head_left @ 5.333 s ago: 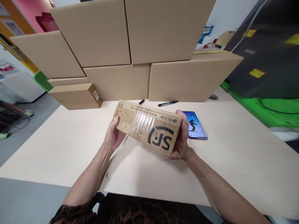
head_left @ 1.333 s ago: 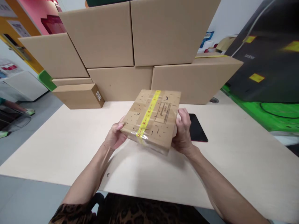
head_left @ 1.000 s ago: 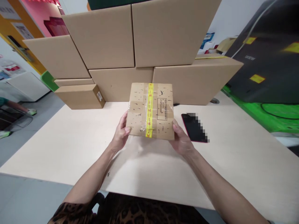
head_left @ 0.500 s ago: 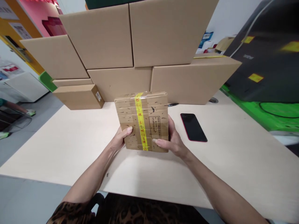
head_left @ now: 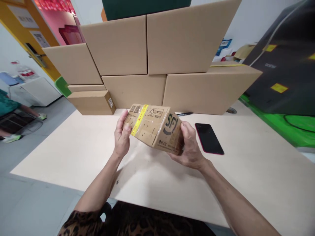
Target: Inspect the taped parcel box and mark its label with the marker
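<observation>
I hold a small brown cardboard parcel (head_left: 152, 128) just above the pale table (head_left: 258, 170), tilted, with a yellow tape strip across one face and a black logo on its end. My left hand (head_left: 121, 137) grips its left end, fingers curled over the top edge. Under the right end, my right hand (head_left: 188, 149) cups the parcel with the thumb on the logo face. A black phone with a dark screen (head_left: 209, 143) lies flat on the table just right of my right hand.
Large plain cardboard boxes (head_left: 152, 62) are stacked like a wall along the table's far edge, with a smaller box (head_left: 92, 102) at the left. A black marker (head_left: 184, 114) lies at their foot. A person sits at far left (head_left: 10, 111). A black machine (head_left: 283, 68) stands at right.
The parcel has been turned: its broad taped face was toward me, now a side and the logo end show. The view shifted a little to the left.
</observation>
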`<state>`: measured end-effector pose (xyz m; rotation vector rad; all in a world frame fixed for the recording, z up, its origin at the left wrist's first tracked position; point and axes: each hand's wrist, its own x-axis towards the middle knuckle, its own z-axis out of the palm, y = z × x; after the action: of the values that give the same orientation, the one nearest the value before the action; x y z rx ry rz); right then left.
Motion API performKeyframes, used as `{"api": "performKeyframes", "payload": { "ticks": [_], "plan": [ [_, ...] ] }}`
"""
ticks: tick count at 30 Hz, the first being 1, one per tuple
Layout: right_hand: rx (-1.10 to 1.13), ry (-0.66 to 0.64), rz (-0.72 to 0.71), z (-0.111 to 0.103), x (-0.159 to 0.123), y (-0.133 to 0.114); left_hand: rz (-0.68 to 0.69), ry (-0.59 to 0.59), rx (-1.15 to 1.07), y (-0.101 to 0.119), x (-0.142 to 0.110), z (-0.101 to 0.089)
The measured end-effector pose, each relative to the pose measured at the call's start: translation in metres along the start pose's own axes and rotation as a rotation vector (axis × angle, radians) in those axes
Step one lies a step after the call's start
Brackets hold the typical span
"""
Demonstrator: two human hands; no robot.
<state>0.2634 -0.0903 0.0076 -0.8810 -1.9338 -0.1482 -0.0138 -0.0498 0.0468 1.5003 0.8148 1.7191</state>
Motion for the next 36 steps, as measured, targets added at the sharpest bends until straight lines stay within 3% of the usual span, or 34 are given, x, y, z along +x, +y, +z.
{"api": "performKeyframes", "payload": {
  "ticks": [3, 5, 10, 16, 18, 22, 28, 33, 36],
  "plan": [
    [-0.003, -0.008, 0.001, 0.0, 0.0, 0.001, 0.241, -0.128, 0.419, 0.014, 0.0, -0.004],
    [0.022, -0.03, 0.022, -0.001, -0.001, 0.002, 0.309, -0.268, 0.563, 0.03, -0.002, 0.0],
    [0.081, -0.029, 0.026, -0.001, -0.004, 0.006, 0.463, -0.609, 0.587, 0.07, -0.006, 0.026],
    [0.138, -0.01, 0.083, 0.006, -0.007, 0.01, 0.37, -0.841, 0.473, 0.09, 0.014, 0.048],
    [0.122, -0.015, 0.12, 0.008, -0.008, 0.01, 0.324, -0.827, 0.453, 0.088, 0.025, 0.05],
    [0.161, 0.006, 0.261, 0.011, -0.009, 0.009, 0.217, -0.679, 0.403, 0.073, 0.049, 0.051],
    [0.387, 0.029, 0.533, 0.012, -0.007, 0.01, 0.166, -0.481, 0.457, 0.027, 0.075, 0.044],
    [0.556, 0.082, 0.673, 0.011, -0.002, 0.005, 0.32, -0.23, 0.403, -0.029, 0.055, 0.05],
    [0.732, 0.138, 0.795, 0.006, 0.002, 0.003, 0.238, -0.19, 0.326, -0.053, 0.026, 0.066]
  ]
}}
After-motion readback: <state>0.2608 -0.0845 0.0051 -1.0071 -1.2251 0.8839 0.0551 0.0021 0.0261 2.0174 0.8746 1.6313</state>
